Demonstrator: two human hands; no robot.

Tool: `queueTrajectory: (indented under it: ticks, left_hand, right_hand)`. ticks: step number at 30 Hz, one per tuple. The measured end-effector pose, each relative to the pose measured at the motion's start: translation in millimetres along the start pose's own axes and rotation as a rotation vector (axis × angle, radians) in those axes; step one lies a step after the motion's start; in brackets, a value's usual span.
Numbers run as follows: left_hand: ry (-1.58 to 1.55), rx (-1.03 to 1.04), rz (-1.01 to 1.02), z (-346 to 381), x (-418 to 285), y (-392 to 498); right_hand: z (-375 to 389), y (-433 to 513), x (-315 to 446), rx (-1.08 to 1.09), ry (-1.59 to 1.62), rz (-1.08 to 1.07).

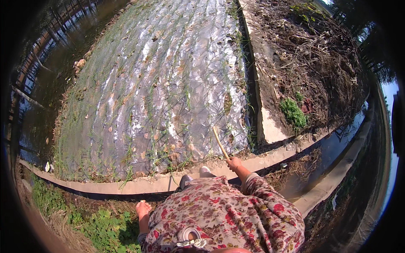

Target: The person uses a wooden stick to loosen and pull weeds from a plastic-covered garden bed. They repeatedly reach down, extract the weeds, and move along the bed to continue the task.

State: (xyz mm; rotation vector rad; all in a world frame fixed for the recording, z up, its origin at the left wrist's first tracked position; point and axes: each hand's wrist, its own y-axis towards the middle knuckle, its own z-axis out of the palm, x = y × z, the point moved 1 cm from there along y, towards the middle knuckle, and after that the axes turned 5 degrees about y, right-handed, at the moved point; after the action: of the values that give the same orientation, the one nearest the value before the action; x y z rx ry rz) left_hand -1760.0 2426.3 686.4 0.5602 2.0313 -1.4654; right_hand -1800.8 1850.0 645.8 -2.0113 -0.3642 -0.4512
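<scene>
In my right hand [234, 163] is a thin, pale wooden stick [220, 142], gripped near its lower end. The stick points away from me, over the near right part of a planted bed. My left hand [143, 208] hangs low at my side with its fingers curled, and nothing shows in it. Before me the bed is covered with clear plastic film [164, 104], wrinkled and shiny. Rows of thin green shoots [152, 139], like young onions or garlic, come up through it. My shoes [205, 170] are at the concrete edging [126, 187] of the bed.
Right of the bed run a narrow dark channel [251, 79] and a concrete strip [272, 126], with a heap of dry stalks [316, 60] beyond. Water [341, 136] lies at the right, and a pond [47, 110] at the left. Leafy weeds [104, 226] grow behind the edging.
</scene>
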Motion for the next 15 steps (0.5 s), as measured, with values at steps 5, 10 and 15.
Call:
queueTrajectory:
  ticks: [5, 10, 15]
  left_hand:
    - [-0.012, 0.121, -0.014, 16, 30, 29]
    - [-0.009, 0.128, -0.015, 42, 24, 31]
    - [0.109, 0.194, 0.102, 76, -33, -15]
  right_hand:
    - [-31, 0, 6, -0.033, 0.052, -0.034]
    - [-55, 7, -16, -0.121, 0.141, -0.035]
    - [-59, 28, -45, -0.296, -0.093, -0.262]
